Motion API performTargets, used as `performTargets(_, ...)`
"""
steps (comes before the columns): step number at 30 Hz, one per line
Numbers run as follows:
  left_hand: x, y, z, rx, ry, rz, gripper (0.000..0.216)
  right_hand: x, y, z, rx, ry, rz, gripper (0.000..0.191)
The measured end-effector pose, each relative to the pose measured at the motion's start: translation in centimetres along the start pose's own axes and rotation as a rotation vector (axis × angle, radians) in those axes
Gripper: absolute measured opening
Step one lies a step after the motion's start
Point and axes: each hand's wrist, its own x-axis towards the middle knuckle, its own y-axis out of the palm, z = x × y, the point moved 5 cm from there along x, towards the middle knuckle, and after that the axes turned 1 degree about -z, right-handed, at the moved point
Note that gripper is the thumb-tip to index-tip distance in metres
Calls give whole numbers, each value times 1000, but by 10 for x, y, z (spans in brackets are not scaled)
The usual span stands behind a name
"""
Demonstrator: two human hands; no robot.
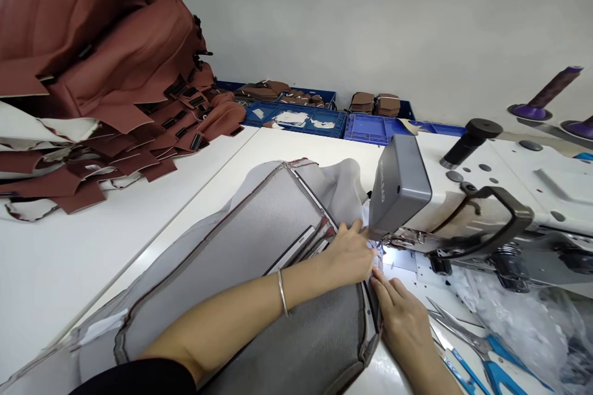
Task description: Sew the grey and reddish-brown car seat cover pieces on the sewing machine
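Note:
A large grey fabric cover [269,231], with dark seams and stiff strips along its edges, lies across the table up to the sewing machine [403,191]. Close to the lit needle area, my left hand [349,253] presses on the cover's edge with bent fingers, a silver bangle on its wrist. My right hand [403,315] is just below it, its fingers closed on the same edge. The two hands almost touch. My left hand and the machine head partly hide the stitching point.
Brown-red covers [125,62] are heaped at the left. Blue crates [301,120] with brown pieces line the wall. Blue-handled scissors [482,342] and crumpled clear plastic [523,321] lie to the right of my right hand. A thread spool [553,92] stands behind the machine.

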Motion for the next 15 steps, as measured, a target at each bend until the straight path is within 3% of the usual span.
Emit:
performTargets(6,4,3,5,-7,-43,-49,21,2,3,-4,24,66,53,31)
performTargets(11,12,4,11,4,-81,-19,22,10,7,-7,57,115,52,33)
performTargets(15,13,1,9,28,-76,20,25,12,-28,5,57,117,-81,36)
